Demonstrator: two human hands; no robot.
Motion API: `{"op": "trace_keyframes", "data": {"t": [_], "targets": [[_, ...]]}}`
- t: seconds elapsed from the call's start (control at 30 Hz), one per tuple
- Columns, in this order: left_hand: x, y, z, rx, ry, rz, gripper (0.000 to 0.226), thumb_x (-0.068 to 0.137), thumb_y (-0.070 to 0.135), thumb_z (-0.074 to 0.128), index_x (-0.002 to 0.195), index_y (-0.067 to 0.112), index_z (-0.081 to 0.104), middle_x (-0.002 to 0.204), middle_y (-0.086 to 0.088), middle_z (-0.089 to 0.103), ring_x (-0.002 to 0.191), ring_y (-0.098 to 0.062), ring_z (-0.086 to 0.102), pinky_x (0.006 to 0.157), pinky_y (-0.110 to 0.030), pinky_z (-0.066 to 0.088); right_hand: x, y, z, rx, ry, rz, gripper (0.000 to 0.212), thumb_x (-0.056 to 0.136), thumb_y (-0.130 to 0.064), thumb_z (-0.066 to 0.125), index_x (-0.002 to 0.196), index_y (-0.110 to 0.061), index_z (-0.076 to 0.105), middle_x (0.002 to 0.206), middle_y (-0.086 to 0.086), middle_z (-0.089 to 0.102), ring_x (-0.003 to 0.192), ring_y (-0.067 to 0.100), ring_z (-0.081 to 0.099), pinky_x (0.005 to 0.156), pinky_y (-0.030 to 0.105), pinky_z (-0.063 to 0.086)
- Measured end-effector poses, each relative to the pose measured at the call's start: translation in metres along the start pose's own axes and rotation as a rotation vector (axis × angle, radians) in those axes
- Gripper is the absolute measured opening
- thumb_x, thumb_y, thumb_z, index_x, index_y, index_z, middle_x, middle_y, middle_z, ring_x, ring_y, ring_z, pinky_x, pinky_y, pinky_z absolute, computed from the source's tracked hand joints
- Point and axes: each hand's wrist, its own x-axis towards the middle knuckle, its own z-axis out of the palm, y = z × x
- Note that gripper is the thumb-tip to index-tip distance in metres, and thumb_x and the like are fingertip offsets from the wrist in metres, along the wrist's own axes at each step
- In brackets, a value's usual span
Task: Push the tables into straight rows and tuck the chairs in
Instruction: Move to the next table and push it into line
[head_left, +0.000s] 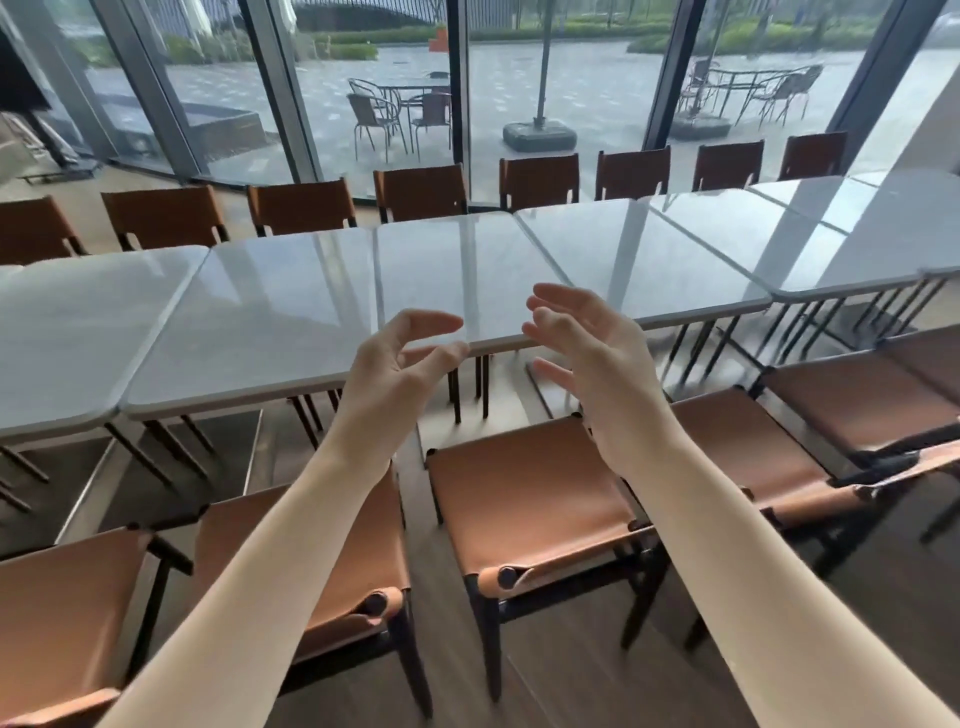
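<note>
A row of grey glossy tables runs left to right across the room; the middle table (457, 265) lies straight ahead. My left hand (400, 358) and my right hand (587, 353) hover in the air just above that table's near edge, fingers spread and loosely bent, holding nothing and touching nothing. Below my arms stand tan leather chairs: one under my right arm (524, 499), one under my left arm (363, 540). Both sit pulled back from the tables, with a gap of floor between seat and table edge.
More tan chairs stand at the near left (57, 613) and near right (852, 400). A line of brown chairs (421, 192) is tucked along the tables' far side, by tall glass walls. The right-hand tables (727, 239) angle slightly away. Dark wood floor lies between the chairs.
</note>
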Motion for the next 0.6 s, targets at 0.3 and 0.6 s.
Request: {"op": "trace_keyframes", "data": {"t": [0.3,0.6], "targets": [[0.035,0.027,0.148,-0.002,0.016,0.026,0.02,0.094,0.026,0.07,0.113,0.03,0.07,0.104,0.02,0.074,0.103,0.001,0.068,0.107,-0.044,0.05,0.032,-0.002,-0.151,-0.083,-0.03,-0.036,0.026,0.096,-0.021,0.065,0.119,-0.033,0.064,0.122,-0.011,0.068,0.116,0.005,0.063,0.105,0.041,0.051],[0.053,0.016,0.199,0.005,0.031,-0.049,0.03,0.08,0.04,0.069,0.109,0.031,0.071,0.096,0.02,0.076,0.1,-0.003,0.069,0.094,-0.036,0.055,0.07,0.015,-0.2,-0.067,-0.076,-0.017,0.026,0.095,-0.021,0.066,0.11,-0.042,0.064,0.12,-0.015,0.068,0.116,0.003,0.062,0.105,0.04,0.051]]}}
